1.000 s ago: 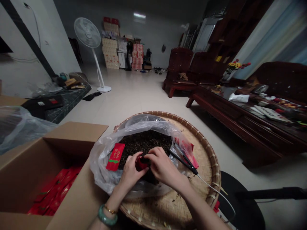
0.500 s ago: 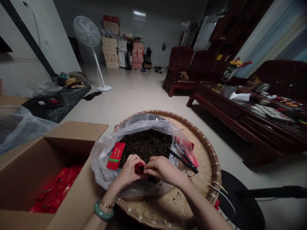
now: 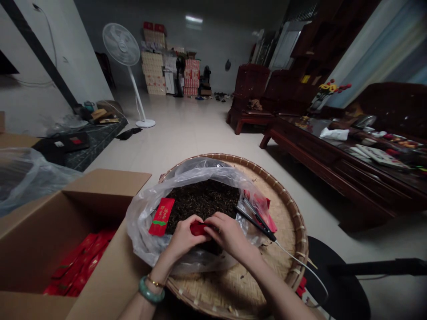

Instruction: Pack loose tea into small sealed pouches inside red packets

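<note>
Left hand [image 3: 183, 236]: thumb and fingers grasping the left end of a red packet [image 3: 198, 229].
Right hand [image 3: 228, 233]: fingertips at its right end; cannot tell whether they pinch it.
Packet's place: between both hands, over the near part of the dark leaves [image 3: 202, 200] in an open plastic bag [image 3: 142, 242].
Flat packet [image 3: 162, 217]: at the bag's left, beside the leaves.
Black corded tool [image 3: 271, 235]: by the bag's right edge, over the woven tray [image 3: 282, 222].

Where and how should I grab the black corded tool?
The black tool is probably best held around both halves near their joined end, from the right: they spread apart toward the plastic bag, while that end faces the tray's rim.
</note>
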`<state>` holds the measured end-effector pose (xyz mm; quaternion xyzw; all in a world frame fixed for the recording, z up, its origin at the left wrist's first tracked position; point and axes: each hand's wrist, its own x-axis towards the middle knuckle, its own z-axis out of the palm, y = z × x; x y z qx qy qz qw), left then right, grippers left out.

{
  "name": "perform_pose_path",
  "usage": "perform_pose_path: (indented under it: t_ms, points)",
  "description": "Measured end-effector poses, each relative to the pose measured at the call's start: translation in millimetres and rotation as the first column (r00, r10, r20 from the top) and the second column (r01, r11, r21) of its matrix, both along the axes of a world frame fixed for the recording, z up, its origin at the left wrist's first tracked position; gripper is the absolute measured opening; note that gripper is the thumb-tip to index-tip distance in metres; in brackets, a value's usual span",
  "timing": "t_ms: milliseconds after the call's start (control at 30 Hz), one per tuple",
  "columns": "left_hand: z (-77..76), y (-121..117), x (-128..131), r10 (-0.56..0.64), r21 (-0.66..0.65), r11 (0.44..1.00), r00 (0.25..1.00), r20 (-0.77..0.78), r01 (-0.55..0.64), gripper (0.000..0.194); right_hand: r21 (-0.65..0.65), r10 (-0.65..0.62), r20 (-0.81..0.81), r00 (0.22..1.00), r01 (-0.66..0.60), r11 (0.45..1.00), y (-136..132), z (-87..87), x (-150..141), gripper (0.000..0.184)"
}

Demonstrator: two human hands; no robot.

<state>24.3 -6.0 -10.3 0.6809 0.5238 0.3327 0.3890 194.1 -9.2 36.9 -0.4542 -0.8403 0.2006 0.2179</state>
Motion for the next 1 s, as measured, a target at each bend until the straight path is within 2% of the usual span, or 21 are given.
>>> perform_pose_path:
  t_ms: [100,167,233,400,500,567,667,733,833,933,1000]
  points:
    - [-3.0,-0.7,-2.9,0.009,-0.003,1.0,0.999,-0.046,-0.01,0.051,-0.061,-0.08,-0.179,0.981,0.07,0.996,7.1,-9.0,6.1,0.012]
    - [-5.2,-0.8,-4.0,0.0,-0.033,0.999,0.998,-0.061,-0.002,0.061,-0.068,-0.151,-0.288,0.946,0.137,0.988,9.6,-13.3,8.7,0.014]
    - [-6.6,-0.3,-3.7,-0.025,-0.075,0.997,0.999,-0.039,0.022,0.06,-0.096,-0.198,-0.353,0.914,0.175,0.98,10.9,-17.3,9.1,0.011]
    - [-8.5,1.7,-0.9,-0.062,-0.13,0.989,0.993,0.105,0.076,0.059,-0.205,-0.237,-0.422,0.875,0.163,0.965,17.1,-27.8,9.7,0.007]
    - [-10.1,2.3,-1.5,-0.1,-0.17,0.977,0.977,0.187,0.132,0.056,-0.234,-0.265,-0.444,0.856,0.175,0.957,23.3,-27.9,15.9,0.011]
    - [-10.1,2.8,-2.7,-0.121,-0.207,0.965,0.972,0.201,0.163,0.046,-0.216,-0.241,-0.431,0.869,0.16,0.963,26.0,-22.0,21.4,0.011]
    - [-8.0,4.5,-4.4,-0.104,-0.204,0.971,0.987,0.12,0.127,0.032,-0.144,-0.155,-0.383,0.911,0.107,0.984,25.8,-7.0,27.9,0.012]
    - [-5.8,5.9,-4.9,-0.091,-0.17,0.98,0.993,0.074,0.103,0.03,-0.094,-0.111,-0.36,0.926,0.083,0.992,23.6,3.6,30.5,0.015]
    - [-3.5,6.7,-4.7,-0.12,-0.154,0.979,0.988,0.098,0.134,0.03,-0.04,-0.069,-0.309,0.948,0.06,0.997,19.7,15.8,33.4,0.013]
    - [-1.8,5.0,-3.2,-0.154,-0.169,0.969,0.977,0.145,0.178,0.032,-0.006,0.035,-0.165,0.986,-0.036,0.999,17.5,21.5,35.0,0.027]
    - [-0.1,3.0,-1.2,-0.173,-0.168,0.966,0.975,0.139,0.195,0.03,-0.022,0.097,-0.071,0.993,-0.099,0.995,17.8,22.1,34.1,0.025]
